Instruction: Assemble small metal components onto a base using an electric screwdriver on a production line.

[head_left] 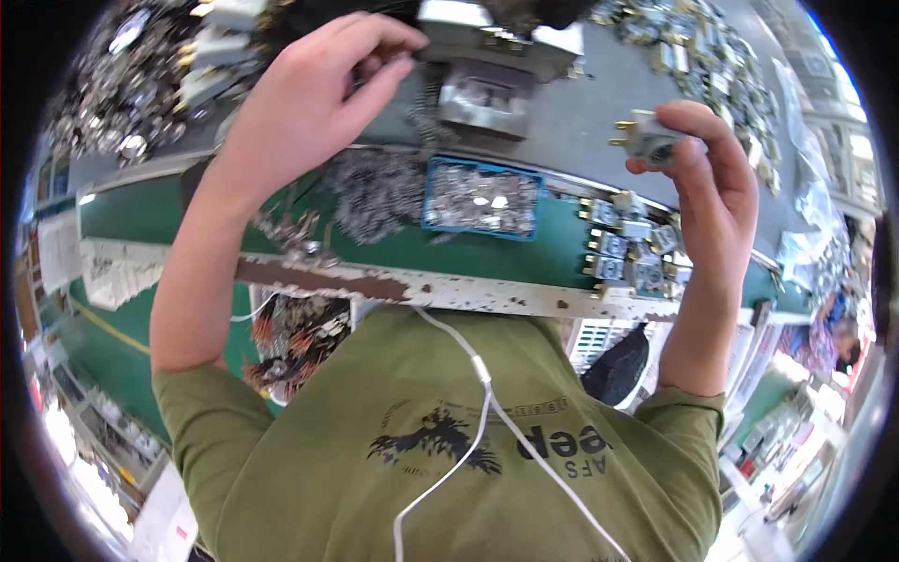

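In my right hand (716, 178) is a grey-white plug piece (651, 140), gripped between thumb and fingers, with two brass prongs pointing left. My left hand (323, 89) is raised at the upper left, fingers curled and the thumb close to the forefinger; whatever sits at the fingertips is too small to make out. Just right of its fingertips stands a metal fixture block (487, 98) on the grey bench. Similar plug pieces (632, 244) with brass prongs lie grouped on the green ledge below my right hand.
A blue tray (538, 201) of small shiny metal parts sits mid-ledge, beside a heap of small dark metal pieces (375, 192). Shiny parts (126, 84) pile up at far left. More plug pieces (693, 51) spread over the bench's far right. A white cable (480, 370) hangs down my shirt.
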Motion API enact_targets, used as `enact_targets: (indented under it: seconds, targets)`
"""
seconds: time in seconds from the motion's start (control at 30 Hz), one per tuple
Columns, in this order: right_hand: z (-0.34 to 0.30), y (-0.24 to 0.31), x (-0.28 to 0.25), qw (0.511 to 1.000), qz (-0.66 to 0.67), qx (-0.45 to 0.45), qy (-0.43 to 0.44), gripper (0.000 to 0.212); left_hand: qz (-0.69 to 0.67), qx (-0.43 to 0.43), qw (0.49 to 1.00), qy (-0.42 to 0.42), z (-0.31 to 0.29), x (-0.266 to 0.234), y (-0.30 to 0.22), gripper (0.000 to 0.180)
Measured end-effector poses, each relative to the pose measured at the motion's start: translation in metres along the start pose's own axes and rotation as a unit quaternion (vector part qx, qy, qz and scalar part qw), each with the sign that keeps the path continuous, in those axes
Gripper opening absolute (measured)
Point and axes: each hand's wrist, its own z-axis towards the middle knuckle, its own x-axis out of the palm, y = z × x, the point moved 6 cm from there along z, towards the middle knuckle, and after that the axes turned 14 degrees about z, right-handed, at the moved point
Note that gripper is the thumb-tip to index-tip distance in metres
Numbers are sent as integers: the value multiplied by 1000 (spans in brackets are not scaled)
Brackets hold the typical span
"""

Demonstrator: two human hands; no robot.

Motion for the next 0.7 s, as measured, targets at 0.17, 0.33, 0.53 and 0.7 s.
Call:
enact_targets:
  seconds: [0.17,0.33,0.53,0.7]
  targets:
    - [33,-12,46,924,-354,-84,115,33,-32,-112,993,25,-1,-31,7,17]
    - [48,-28,89,856,-470,-135,169,46,-59,-94,994,-2,-16,-36,15,18]
    - [57,-63,75,894,-400,-142,145,34,-91,-94,991,13,-21,-35,16,18]
    - [53,-67,79,874,-423,-189,144,30,-68,-105,990,60,-23,-29,15,17]
